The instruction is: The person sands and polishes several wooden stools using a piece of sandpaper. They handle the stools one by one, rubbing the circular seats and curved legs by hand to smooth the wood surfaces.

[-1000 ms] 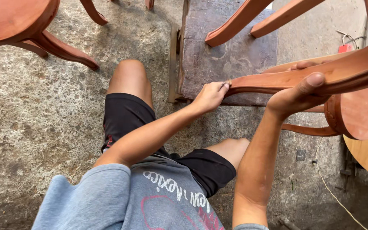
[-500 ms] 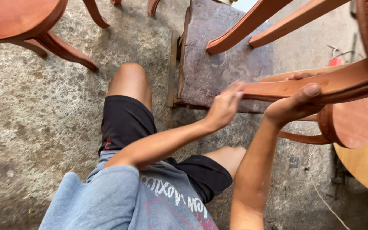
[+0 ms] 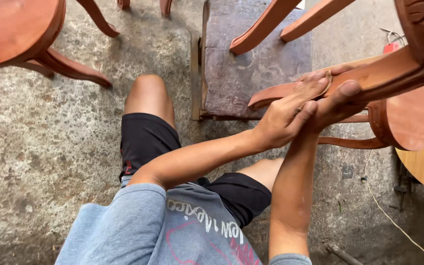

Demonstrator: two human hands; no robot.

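Since a second ago the left hand has slid up the curved chair leg; fingers flat, a small sanding pad seemingly pressed against the wood, so another stretch is being rubbed. The leg is clasped from below by the right hand, thumb hooked over. Room is limited by the dark board behind the leg; bare concrete floor lies left.

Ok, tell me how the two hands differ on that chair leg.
The left hand lies palm-down along the top of the chair leg with fingers stretched flat, a small tan pad or paper under them; the right hand wraps the leg from below, thumb up. The left forearm crosses in from the left; the right rises straight. Both are bare and touch the same reddish wooden leg.
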